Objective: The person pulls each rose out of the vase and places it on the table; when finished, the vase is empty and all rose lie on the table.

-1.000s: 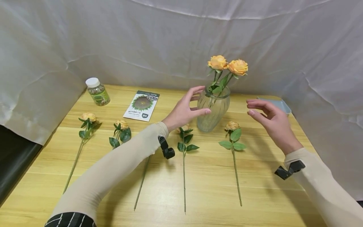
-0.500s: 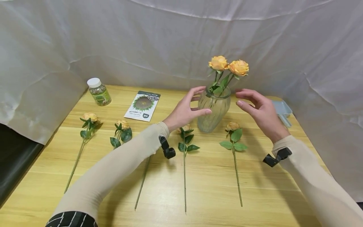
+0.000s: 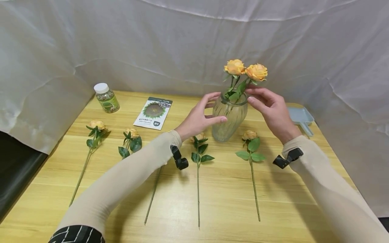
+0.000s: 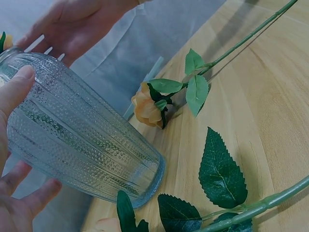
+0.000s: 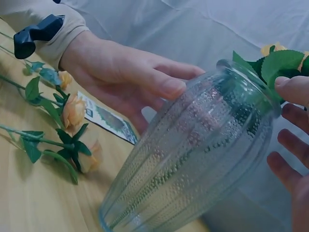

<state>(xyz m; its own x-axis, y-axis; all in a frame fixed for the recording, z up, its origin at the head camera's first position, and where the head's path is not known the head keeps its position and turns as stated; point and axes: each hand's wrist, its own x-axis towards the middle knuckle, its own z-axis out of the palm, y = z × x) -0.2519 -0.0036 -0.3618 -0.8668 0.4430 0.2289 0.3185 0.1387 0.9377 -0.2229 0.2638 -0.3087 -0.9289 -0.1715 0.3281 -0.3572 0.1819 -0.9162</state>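
A ribbed clear glass vase (image 3: 229, 122) stands upright on the table, holding two yellow-orange roses, a left rose (image 3: 234, 67) and a right rose (image 3: 256, 72). My left hand (image 3: 194, 122) holds the vase's left side, thumb in front and fingers behind. On the other side, my right hand (image 3: 270, 111) is beside the rim, its fingers relaxed and spread. In the right wrist view, its thumb (image 5: 293, 91) is by the rim and leaves; whether it touches is unclear. Single roses lie on the table: one right (image 3: 251, 155), one in the middle (image 3: 198, 168).
Further left lie another rose (image 3: 130, 145), partly behind my left arm, and a far-left rose (image 3: 88, 155). A white-capped jar (image 3: 107, 98) and a sunflower seed packet (image 3: 153, 113) are at the back left. A light blue dustpan-like scoop (image 3: 301, 116) lies back right.
My right hand has moved leftward from the table's right side to the vase rim, uncovering the blue scoop. My left hand has stayed at the vase.
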